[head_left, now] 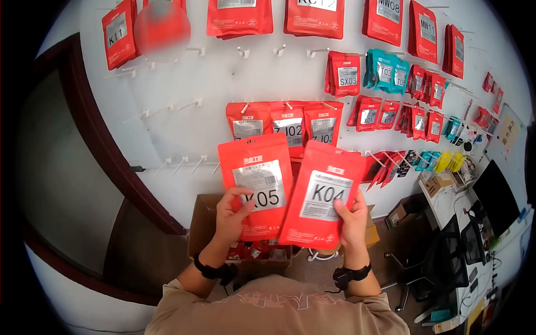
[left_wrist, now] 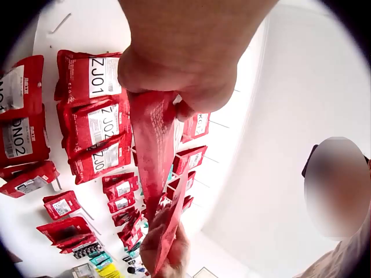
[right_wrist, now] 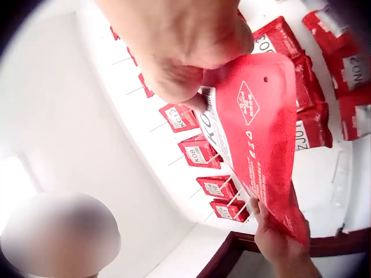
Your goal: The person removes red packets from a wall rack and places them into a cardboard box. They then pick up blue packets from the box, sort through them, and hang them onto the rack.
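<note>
In the head view my left hand (head_left: 231,215) grips a red pouch labelled K05 (head_left: 257,159) by its left side, thumb on the front. A second red pouch, labelled K04 (head_left: 310,226), is pinched by my right hand (head_left: 353,220) at its right edge, thumb across the label. Both pouches face me upright, side by side, and their inner edges overlap. The right wrist view shows the front of the K04 pouch (right_wrist: 255,116) from close by, with the left hand (right_wrist: 278,240) beyond it. From the left wrist, the K05 pouch (left_wrist: 153,150) appears nearly edge-on.
Behind the pouches, red ZJ02 packs (head_left: 287,120) hang on wall hooks, with more packs above and to the right. Below my hands stands an open cardboard box (head_left: 202,220) holding red packs. An office chair (head_left: 430,257) and a desk with a monitor (head_left: 491,201) are at right.
</note>
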`<state>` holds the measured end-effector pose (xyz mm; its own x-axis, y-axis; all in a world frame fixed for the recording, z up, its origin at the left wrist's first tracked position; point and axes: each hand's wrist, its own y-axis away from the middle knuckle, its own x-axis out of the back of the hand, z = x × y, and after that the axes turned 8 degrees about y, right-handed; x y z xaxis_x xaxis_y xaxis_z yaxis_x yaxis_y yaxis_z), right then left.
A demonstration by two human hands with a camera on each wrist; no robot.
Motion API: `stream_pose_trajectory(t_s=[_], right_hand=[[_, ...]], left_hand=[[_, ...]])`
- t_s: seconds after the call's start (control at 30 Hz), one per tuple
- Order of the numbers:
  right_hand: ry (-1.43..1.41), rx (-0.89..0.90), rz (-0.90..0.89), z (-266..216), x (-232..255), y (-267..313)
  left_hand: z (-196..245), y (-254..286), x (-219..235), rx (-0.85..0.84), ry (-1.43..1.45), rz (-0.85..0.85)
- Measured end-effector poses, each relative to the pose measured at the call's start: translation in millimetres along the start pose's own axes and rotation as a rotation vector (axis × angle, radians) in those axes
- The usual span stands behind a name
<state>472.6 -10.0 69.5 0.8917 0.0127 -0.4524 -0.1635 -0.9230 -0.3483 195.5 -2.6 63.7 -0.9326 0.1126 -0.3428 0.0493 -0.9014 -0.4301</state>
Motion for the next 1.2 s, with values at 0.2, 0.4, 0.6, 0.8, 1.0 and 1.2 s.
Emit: stream_pose_trajectory(t_s=[0.2, 0.4, 0.6, 0.8, 1.0, 1.2], right_hand=[[0.006, -0.127, -0.127, 27, -20, 10], [-0.007, -0.133, -0.098, 37, -23, 17], [-0.024, -0.167, -0.106, 36, -24, 22], [-0.053, -0.185, -0.113, 41, -21, 27], [-0.096, -0.176, -0.034, 45, -6, 30], [-0.147, -0.213, 0.027, 50, -2, 37]], left_hand=[[-1, 13, -19, -0.104, -0.224, -0.124], [-3, 26, -17, -0.035, -0.231, -0.112], [1, 31, -9, -0.073, -0.351, -0.117], [-5, 39, -2, -0.028, -0.293, -0.075], [0, 45, 6, -0.032, -0.227, -0.026], [0, 44, 17, 0.049, -0.219, -0.03]])
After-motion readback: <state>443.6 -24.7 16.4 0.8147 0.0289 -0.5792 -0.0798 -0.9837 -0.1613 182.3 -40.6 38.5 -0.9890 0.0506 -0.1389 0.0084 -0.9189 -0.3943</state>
